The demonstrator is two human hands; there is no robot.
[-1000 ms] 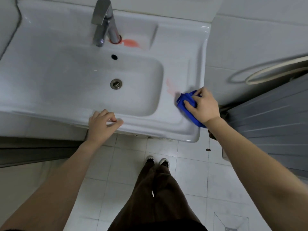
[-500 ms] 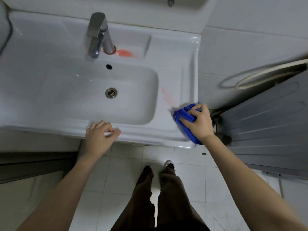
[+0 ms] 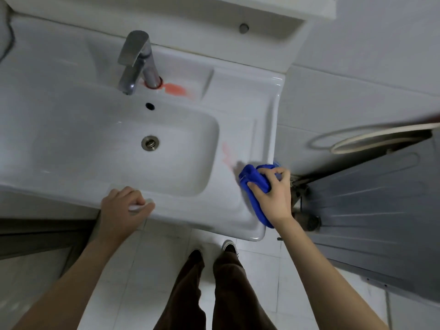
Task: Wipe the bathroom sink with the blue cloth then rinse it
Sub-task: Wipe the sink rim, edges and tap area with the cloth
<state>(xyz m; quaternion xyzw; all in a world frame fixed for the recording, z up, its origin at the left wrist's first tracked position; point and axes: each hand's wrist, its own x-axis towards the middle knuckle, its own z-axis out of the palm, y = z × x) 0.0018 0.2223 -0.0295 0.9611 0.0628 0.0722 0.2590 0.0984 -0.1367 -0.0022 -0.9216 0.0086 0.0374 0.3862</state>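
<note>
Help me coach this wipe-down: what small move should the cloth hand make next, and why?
Probably slide the blue cloth a little forward and left along the ledge. The right hand grips it bunched on the sink at its right ledge, and a faint red smear lies just beyond its edge; a stronger red stain waits by the faucet.

I see the right hand [image 3: 273, 198] has rubbed the cloth [image 3: 252, 179] down toward the front rim and back up beside the pink smear [image 3: 226, 156]. The view has tipped up: the sink [image 3: 240, 108] sits lower, and a ledge [image 3: 190, 17] above it has appeared. The shoes [image 3: 229, 245] have stepped apart.
</note>
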